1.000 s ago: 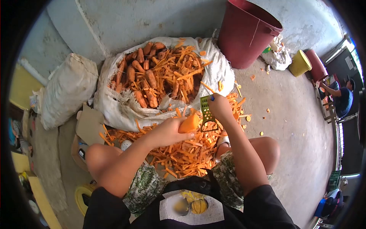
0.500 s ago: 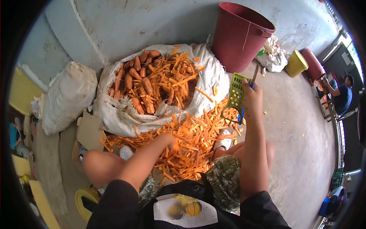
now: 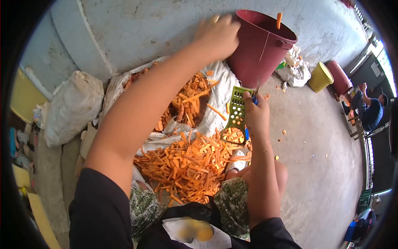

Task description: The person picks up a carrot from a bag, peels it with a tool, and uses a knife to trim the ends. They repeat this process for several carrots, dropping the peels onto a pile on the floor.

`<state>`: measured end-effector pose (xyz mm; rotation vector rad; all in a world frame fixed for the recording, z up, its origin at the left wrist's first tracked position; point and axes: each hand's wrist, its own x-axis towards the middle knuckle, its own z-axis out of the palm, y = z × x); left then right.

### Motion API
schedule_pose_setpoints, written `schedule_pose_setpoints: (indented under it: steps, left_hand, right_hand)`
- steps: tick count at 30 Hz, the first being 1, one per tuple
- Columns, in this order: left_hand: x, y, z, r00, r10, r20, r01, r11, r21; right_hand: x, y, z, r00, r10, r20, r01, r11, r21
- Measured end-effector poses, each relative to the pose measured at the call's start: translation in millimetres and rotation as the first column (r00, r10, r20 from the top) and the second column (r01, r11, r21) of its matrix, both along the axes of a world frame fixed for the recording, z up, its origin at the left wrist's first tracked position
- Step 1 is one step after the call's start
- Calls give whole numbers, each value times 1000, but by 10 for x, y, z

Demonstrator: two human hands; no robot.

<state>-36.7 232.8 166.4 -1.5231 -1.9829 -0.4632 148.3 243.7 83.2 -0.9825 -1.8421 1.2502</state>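
Note:
My left hand is raised at the left side of the tall dark-red bucket, smeared by motion, so its fingers and any contents are unclear. An orange carrot piece shows above the bucket's rim. My right hand is closed on a green perforated tool; a thin blade and blue parts show beside its fingers. Between my feet lies a heap of cut carrot strips. Behind the heap, the open white sack holds more strips and whole carrots, partly hidden by my left arm.
A full white sack leans at the left wall. Right of the bucket are a white bag, a yellow bucket and another red container. A seated person is at the far right.
My left hand has risen from the carrot heap to beside the red bucket. A carrot piece now shows above the bucket. My right hand with the green tool has shifted slightly left and down.

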Motion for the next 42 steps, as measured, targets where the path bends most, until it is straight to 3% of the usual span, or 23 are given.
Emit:
schedule_pose_setpoints:
  steps: [2,4,6,7,11,13,14,16,17,21,24,25,27,28,30,33,34,35,37,38,39,41,42]
  left_hand:
    - [-117,-237,-646,994,16,108,12,967,-255]
    - [-288,-542,-1326,917,175,358,91,782,-616]
    - [-675,-782,-2223,678,382,628,385,543,-746]
    - [-704,-1020,-2427,594,493,635,392,512,-764]
    - [-1051,-1789,-3815,286,757,588,391,468,-793]
    - [-792,-2145,-3913,-364,662,655,105,728,-678]
    - [-789,-2228,-4018,-364,669,648,113,723,-682]
    - [-843,-2359,-4236,-562,597,572,157,757,-635]
    - [-882,-2364,-4355,-568,601,562,164,752,-639]
    - [-1124,-2161,-4507,-244,567,787,69,820,-569]
    - [-1368,-1973,-4449,-24,617,787,-73,784,-617]
    - [-1483,-1948,-4502,-33,620,784,-72,781,-620]
    - [-1703,-1926,-4602,201,620,758,-131,784,-607]
    - [-1786,-1938,-4652,190,624,758,-131,782,-610]
    - [-1922,-1991,-4699,408,684,605,-217,716,-663]
    - [-2060,-2143,-4695,401,740,539,-289,661,-693]
    - [-2084,-2211,-4850,504,695,513,-383,712,-589]
    - [-2178,-2276,-4979,499,698,514,-385,710,-590]
    - [-2274,-2339,-4972,337,504,795,-534,798,-280]
    - [-2295,-2339,-4976,202,458,866,-641,730,-236]
    - [-2309,-2318,-4896,200,460,865,-641,729,-240]
    - [-2402,-2266,-4832,-73,464,883,-728,580,-365]
    - [-2461,-2270,-4898,-78,466,882,-729,577,-369]
  right_hand:
    - [7,-15,-7,999,-8,34,7,999,32]
    - [29,-23,-31,995,-38,91,27,993,118]
    - [65,21,-93,993,-44,113,28,990,136]
    - [74,40,-126,991,-52,125,32,987,155]
    - [77,-97,-58,991,-20,130,12,998,58]
    - [79,-95,-225,981,-11,192,-16,990,141]
    - [59,-137,-272,959,9,283,-53,988,147]
    - [6,-232,-334,885,53,463,-123,985,122]
    - [-22,-257,-399,879,56,473,-124,986,113]
    - [-220,-300,-618,794,77,603,-225,959,173]
    - [-353,-272,-819,744,86,662,-288,936,202]
    - [-400,-268,-881,738,92,668,-294,935,196]
    - [-495,-273,-999,692,95,715,-316,931,183]
    - [-539,-269,-1046,686,101,721,-324,929,177]
    - [-612,-253,-1123,638,92,765,-359,914,189]
    - [-686,-202,-1217,637,112,763,-361,918,166]
    - [-707,-192,-1227,632,116,766,-366,916,163]
    - [-730,-183,-1223,632,119,766,-352,924,147]
    - [-750,-170,-1229,628,124,768,-339,932,127]
    - [-755,-165,-1236,626,111,771,-336,932,139]
    - [-756,-162,-1249,624,99,775,-332,931,148]
    - [-757,-156,-1277,619,102,779,-332,932,142]
    - [-755,-147,-1287,616,102,781,-334,932,142]
